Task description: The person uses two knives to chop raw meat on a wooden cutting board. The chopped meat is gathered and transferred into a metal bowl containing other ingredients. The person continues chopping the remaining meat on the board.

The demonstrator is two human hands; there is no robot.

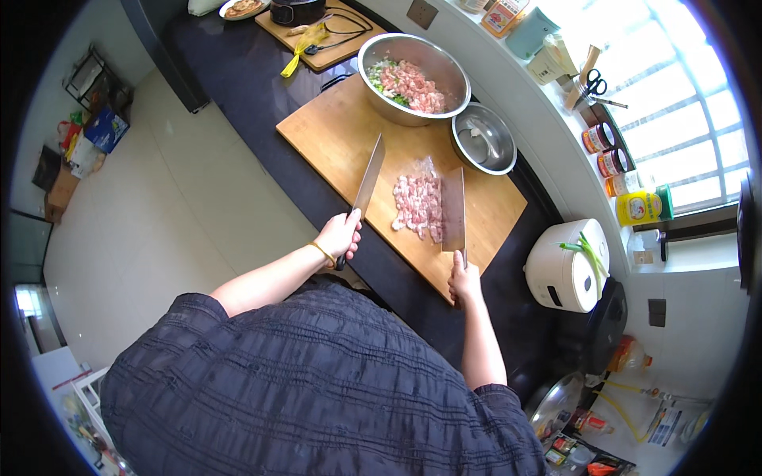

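Observation:
My left hand (340,236) is closed round the dark handle of a kitchen knife (370,178), its long blade pointing away over the left part of a wooden cutting board (325,135). In my right hand (464,279) is a cleaver (453,210), its broad blade at the right side of a pile of chopped pink meat (416,202). The pile lies on the board between the two blades. At the board's far end, a large steel bowl (456,67) holds more chopped meat and green pieces. Beside it stands a smaller steel bowl (508,163).
A white rice cooker (556,270) with green onions (587,258) on its lid stands at the right. Another board (345,49) with a black appliance and cord lies at the far left. Jars (611,163) line the windowsill. Tiled floor (182,206) extends left of the dark counter.

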